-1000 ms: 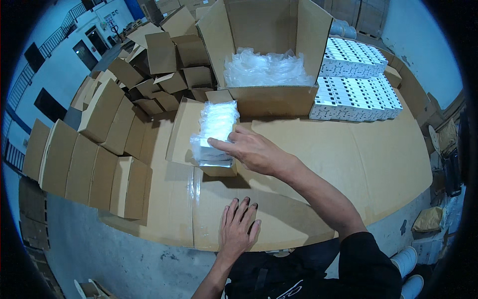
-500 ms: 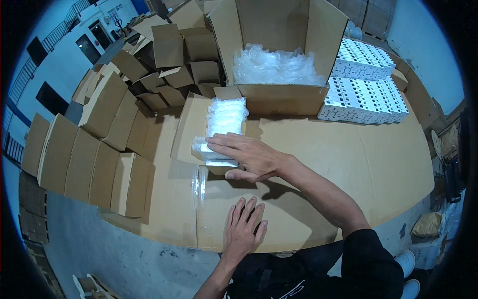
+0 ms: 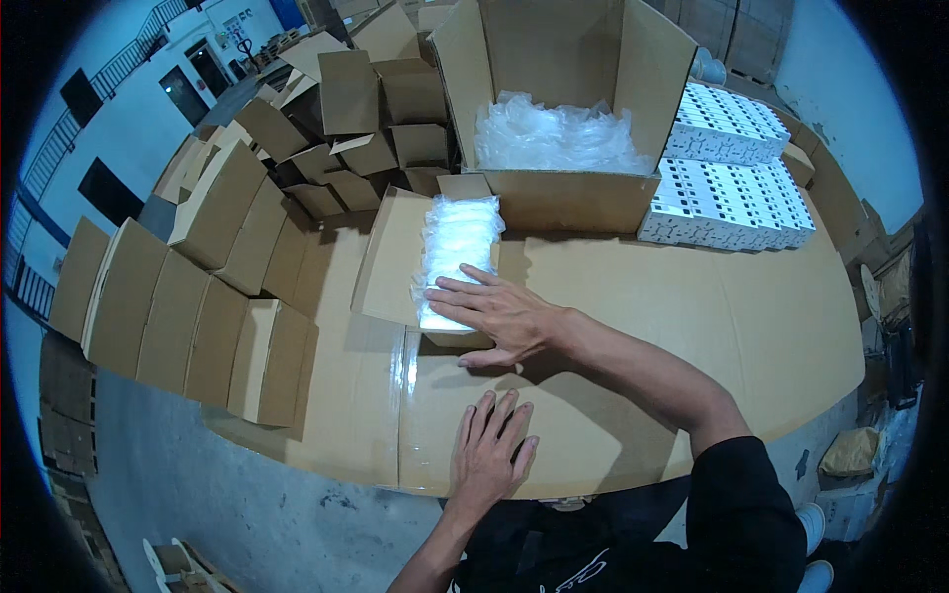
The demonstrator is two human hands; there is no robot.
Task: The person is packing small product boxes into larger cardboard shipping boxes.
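Shows a tabletop [image 3: 771,316] covered in brown cardboard, with a strip of clear tape [image 3: 409,376] just in front of the small open box [image 3: 388,259]. Has a large open carton [image 3: 573,202] standing just beyond the small open box and to its right, crumpled clear plastic [image 3: 559,136] inside. Farther to the right of the small open box, two tiers of white boxes [image 3: 732,203] with dark squares. Left of the small open box, brown boxes [image 3: 198,316] set side by side; beyond it on that side, a jumble of open cartons [image 3: 356,99] and, much farther off, a stair railing [image 3: 129,67]. Nearer than the small open box, past the tabletop's edge, grey floor [image 3: 297,504].

Inside the small open box, a row of plastic-wrapped packets [image 3: 460,232]. Over the near end of that row, the right hand [image 3: 514,316], palm down, fingers spread and slightly bent, thumb apart in front of the small open box; wide open, gripping nothing, no telling how firmly pressed. Slants in with a bare right forearm [image 3: 643,366] from the near right. In front of the small open box, near the tabletop's edge, the left hand [image 3: 489,455], laid flat, palm down, fingers a little parted, likewise holding nothing.
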